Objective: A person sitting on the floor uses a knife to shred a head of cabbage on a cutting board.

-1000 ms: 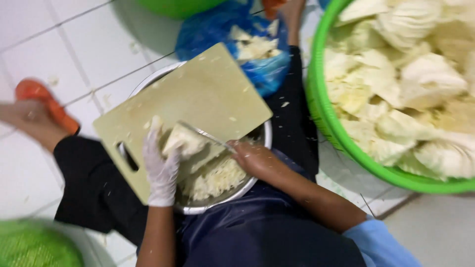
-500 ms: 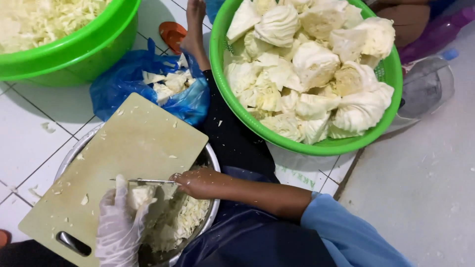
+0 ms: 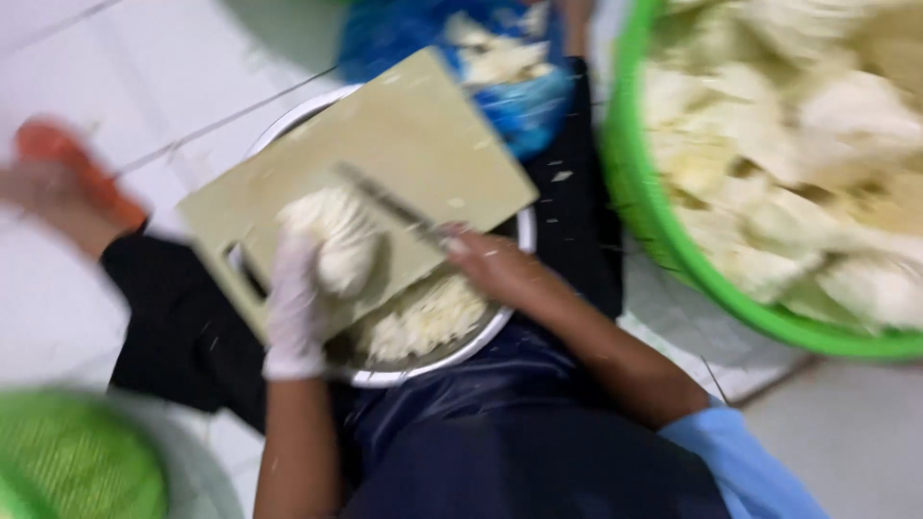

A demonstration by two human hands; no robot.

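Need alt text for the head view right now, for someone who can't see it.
A gloved left hand steadies a cabbage piece on a pale cutting board while the bare right hand holds a knife against it. The board lies over a metal bowl of shredded cabbage; a green basin of cabbage chunks sits to the right.

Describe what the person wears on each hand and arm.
The left hand wears a thin white disposable glove that ends at the wrist; the forearm above it is bare. The right hand is bare, with a light blue sleeve pushed up near the elbow.
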